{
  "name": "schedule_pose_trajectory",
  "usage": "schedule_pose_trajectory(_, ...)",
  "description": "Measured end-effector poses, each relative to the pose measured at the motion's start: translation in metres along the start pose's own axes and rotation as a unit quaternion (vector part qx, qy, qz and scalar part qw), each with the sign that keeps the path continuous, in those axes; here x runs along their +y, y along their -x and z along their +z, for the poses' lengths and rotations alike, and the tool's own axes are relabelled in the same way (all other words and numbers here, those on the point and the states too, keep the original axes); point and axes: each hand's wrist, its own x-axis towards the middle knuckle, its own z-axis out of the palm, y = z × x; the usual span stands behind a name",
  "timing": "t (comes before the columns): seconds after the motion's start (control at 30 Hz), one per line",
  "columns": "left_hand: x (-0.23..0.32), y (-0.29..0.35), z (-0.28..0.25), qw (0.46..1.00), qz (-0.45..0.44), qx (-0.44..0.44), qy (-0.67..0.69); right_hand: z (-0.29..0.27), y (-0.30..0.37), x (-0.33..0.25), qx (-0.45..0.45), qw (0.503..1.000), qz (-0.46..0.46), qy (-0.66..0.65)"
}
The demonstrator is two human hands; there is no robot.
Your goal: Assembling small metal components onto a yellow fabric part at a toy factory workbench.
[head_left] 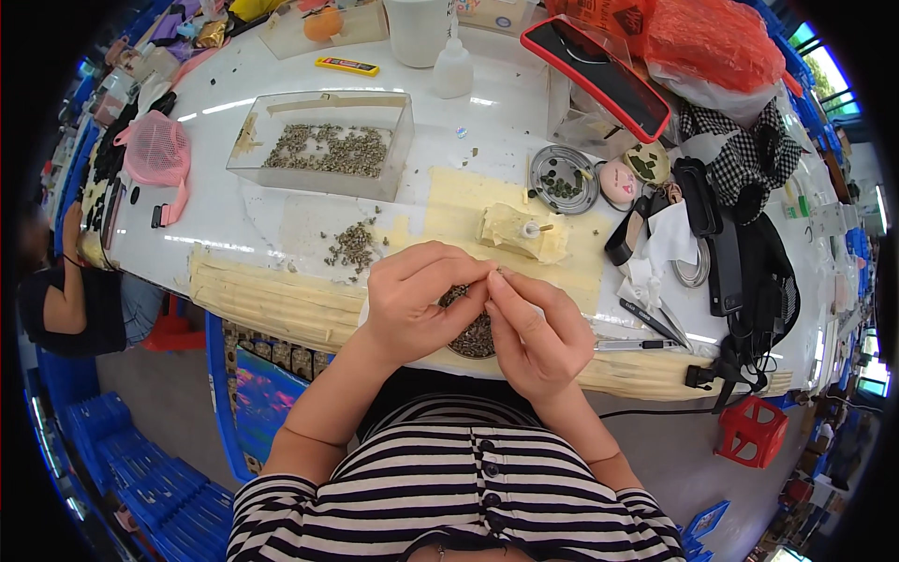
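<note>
Fingers (pixel 538 328) meeting tip to tip now, your left hand (pixel 412 304) and right hand (pixel 543 342) both pinched in close, seemingly grasping a tiny piece between them, though it's too small and covered to make out. Two-handed, presumably because something that little needs steadying from both sides.

Out wide, your white bench (pixel 229 217) spreads its supplies in an arc, leaving the near edge to your hands. Clear box (pixel 309 184) up on the left, its walls likely there to stop the bulk of the metallic-looking bits (pixel 328 150) from scattering. Phone in a red case (pixel 599 77), propped at an angle beyond your right hand, clear of the working spot.

Next down, the tape-wrapped block (pixel 510 234) sits just past your fingertips, its little post (pixel 532 229) sticking up, perhaps for easy reach. Round dish (pixel 564 212) behind it, corralling dark green pieces (pixel 560 185). And right below your hands, a bowl (pixel 473 357) of small bits (pixel 471 337), probably set there to catch drops. Smallest group, a loose pile (pixel 353 245) on the bench, left of your left hand, maybe spread for picking singly.
</note>
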Motion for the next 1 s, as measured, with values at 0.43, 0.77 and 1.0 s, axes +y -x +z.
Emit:
schedule_pose_trajectory(0.43,0.003,0.0,-0.002,0.998,0.019,-0.026,0.047,-0.013,0.007,0.001,-0.038,0.868,0.338,-0.363)
schedule_pose_trajectory(0.77,0.003,0.001,0.0,0.997,0.053,-0.044,0.036,-0.012,0.016,0.009,-0.019,0.874,0.336,-0.35)
schedule_pose_trajectory(1.0,0.001,0.005,-0.001,1.0,0.022,-0.013,0.008,-0.005,0.002,-0.001,-0.007,0.99,0.092,-0.104)
